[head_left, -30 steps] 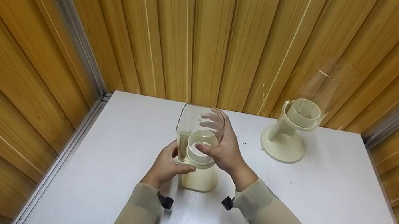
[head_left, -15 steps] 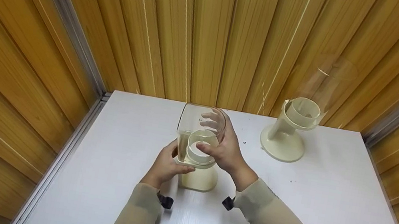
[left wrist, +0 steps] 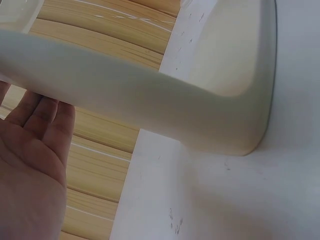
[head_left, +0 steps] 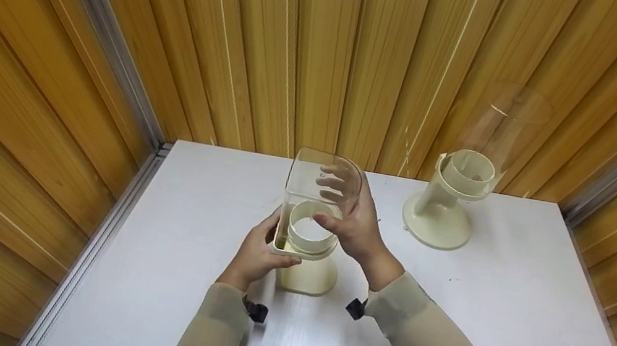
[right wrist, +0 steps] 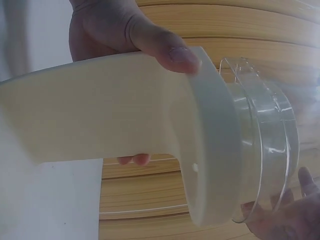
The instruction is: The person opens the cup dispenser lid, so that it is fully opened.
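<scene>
In the head view a cream stand (head_left: 308,278) with a raised ring stands upright on the table. My left hand (head_left: 257,255) grips its neck just under the platform, thumb at the front. Over the ring is a clear plastic container (head_left: 302,178), which my right hand (head_left: 361,226) holds from the right side, thumb in front and fingers seen through the wall. From the right wrist view, a gap shows between the clear container's lower rim (right wrist: 257,150) and the stand's platform (right wrist: 215,140). The left wrist view shows the stand's column (left wrist: 130,92) beside my left palm.
A second cream stand (head_left: 443,224) with a clear cylinder (head_left: 496,120) on it is at the back right of the white table (head_left: 168,300). Wood-look panels (head_left: 330,45) close off the back and both sides. Small specks lie on the tabletop.
My right hand and the clear container have moved up and slightly right relative to the stand over the last half second. The left hand and the stand have stayed in place.
</scene>
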The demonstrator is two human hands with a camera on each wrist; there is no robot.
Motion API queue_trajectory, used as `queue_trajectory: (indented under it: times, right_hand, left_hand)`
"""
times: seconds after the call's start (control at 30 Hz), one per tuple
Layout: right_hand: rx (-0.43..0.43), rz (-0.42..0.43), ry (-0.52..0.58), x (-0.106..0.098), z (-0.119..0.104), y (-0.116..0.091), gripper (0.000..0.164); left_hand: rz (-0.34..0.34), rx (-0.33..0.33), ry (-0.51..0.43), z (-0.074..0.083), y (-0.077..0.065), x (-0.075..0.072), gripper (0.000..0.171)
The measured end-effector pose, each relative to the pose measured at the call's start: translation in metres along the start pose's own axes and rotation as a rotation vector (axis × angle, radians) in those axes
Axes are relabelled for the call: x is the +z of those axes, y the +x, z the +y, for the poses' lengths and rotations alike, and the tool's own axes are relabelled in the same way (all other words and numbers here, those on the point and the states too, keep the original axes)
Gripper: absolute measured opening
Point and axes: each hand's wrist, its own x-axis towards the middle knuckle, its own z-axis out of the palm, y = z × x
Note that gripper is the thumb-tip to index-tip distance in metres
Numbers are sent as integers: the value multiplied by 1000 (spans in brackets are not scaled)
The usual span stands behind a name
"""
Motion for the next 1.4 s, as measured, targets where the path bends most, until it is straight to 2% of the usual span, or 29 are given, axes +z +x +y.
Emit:
queue_trajectory:
  times: [0.43,0.73,0.93,1.07,1.2,1.3,1.4]
  right_hand:
    - [-56,23,21,-7,-11,9,93]
    - [-91,48,65,-20,-26,30,102]
    - [-77,85,88,-34,-29,45,103]
    - [-55,102,145,-40,-27,54,95]
    - [-26,138,143,-42,-25,62,90]
    - [-15,174,81,-43,-22,68,96]
    - [15,201,4,-45,-18,73,115]
  left_hand:
    - [21,-32,12,4,-1,-2,128]
    - [13,-31,1,3,0,-1,131]
    - [17,-37,11,5,-1,0,133]
    - [17,-35,8,7,-1,0,134]
    - [19,-20,-3,5,-1,1,132]
    - [24,-18,-2,4,-1,2,129]
    - [29,-33,5,5,-4,3,130]
